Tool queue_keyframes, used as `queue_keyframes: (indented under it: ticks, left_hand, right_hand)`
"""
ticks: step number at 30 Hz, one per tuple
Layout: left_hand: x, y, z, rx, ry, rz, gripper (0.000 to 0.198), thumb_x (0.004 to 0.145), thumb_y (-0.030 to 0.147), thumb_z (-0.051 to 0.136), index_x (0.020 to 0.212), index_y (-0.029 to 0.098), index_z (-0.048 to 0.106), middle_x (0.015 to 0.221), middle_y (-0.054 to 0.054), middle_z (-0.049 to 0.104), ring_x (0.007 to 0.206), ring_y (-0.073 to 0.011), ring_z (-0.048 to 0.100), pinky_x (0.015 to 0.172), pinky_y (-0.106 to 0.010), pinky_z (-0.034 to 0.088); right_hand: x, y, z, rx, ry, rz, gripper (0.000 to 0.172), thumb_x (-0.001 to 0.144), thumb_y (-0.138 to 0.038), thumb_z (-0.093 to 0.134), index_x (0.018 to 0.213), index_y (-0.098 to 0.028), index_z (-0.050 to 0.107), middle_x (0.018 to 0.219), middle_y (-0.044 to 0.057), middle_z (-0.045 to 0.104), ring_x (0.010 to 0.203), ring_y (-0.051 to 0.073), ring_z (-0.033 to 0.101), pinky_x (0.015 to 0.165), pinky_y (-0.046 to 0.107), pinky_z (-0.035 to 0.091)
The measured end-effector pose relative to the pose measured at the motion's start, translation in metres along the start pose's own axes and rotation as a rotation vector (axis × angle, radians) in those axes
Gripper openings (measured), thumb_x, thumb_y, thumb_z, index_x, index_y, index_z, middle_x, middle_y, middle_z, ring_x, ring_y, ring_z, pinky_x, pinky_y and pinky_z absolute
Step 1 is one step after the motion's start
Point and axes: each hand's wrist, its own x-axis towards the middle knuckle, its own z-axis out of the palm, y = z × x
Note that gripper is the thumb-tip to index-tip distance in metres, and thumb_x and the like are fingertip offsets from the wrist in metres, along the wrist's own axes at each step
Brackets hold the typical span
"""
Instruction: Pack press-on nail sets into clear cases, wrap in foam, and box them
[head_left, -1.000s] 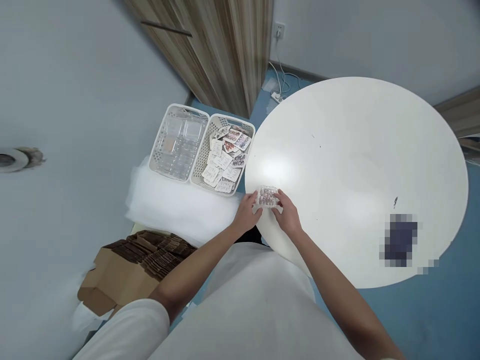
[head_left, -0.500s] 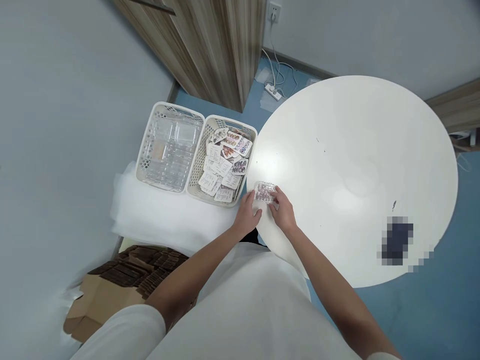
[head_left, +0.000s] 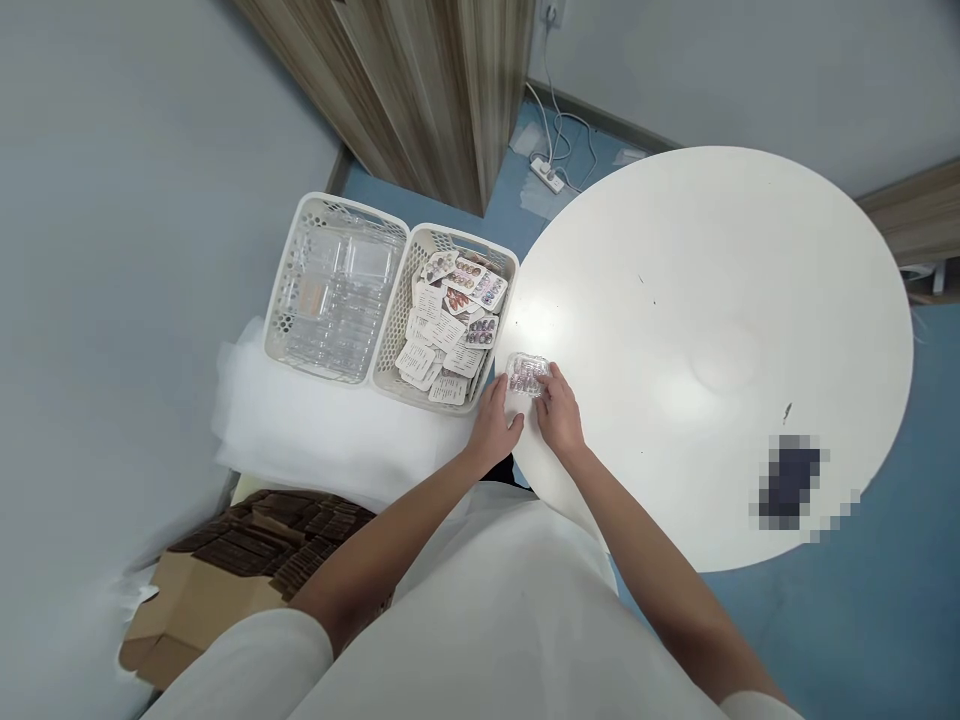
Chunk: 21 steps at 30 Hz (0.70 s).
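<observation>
A small clear plastic case [head_left: 526, 372] with coloured pieces inside lies at the near left edge of the round white table [head_left: 720, 300]. My left hand [head_left: 496, 420] grips its near left side with curled fingers. My right hand [head_left: 558, 412] pinches its right side. Both hands rest on the table edge. Just to the left stands a white basket [head_left: 427, 250] full of printed cards and coloured sets. Beside it, a second white basket [head_left: 300, 240] contains clear plastic cases.
Both baskets sit on white foam sheeting [head_left: 330, 430]. A cardboard box [head_left: 225, 590] of brown folded pieces is at the lower left. A wooden cabinet [head_left: 420, 90] and a power strip [head_left: 551, 178] on the blue floor lie beyond. A blurred dark patch [head_left: 787, 485] is on the table's right.
The clear case and both hands have shifted slightly left and farther away, toward the card basket. The camera view has tilted a little.
</observation>
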Motion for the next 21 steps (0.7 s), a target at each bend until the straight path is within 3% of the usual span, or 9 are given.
queue_keyframes:
  ticks: [18,21]
  left_hand:
    - [-0.001,-0.004,0.008,0.026,0.012,0.026,0.072,0.077,0.023,0.048,0.138,0.019,0.008,0.143,-0.01,0.018,0.132,-0.0236,0.014,0.107,-0.043,0.018]
    - [-0.003,-0.005,0.01,0.012,0.012,0.03,0.076,0.077,0.025,0.049,0.138,0.018,0.003,0.145,-0.009,0.01,0.133,-0.0241,0.009,0.108,-0.044,0.016]
  right_hand:
    - [-0.001,0.006,-0.001,-0.017,-0.036,-0.117,0.047,0.077,-0.016,0.043,0.123,-0.019,0.039,0.14,0.01,0.024,0.128,0.024,0.024,0.099,0.045,0.033]
    - [-0.008,0.008,-0.003,0.05,-0.024,-0.096,0.054,0.076,-0.023,0.048,0.127,-0.021,0.032,0.141,0.01,0.02,0.125,0.026,0.03,0.096,0.046,0.036]
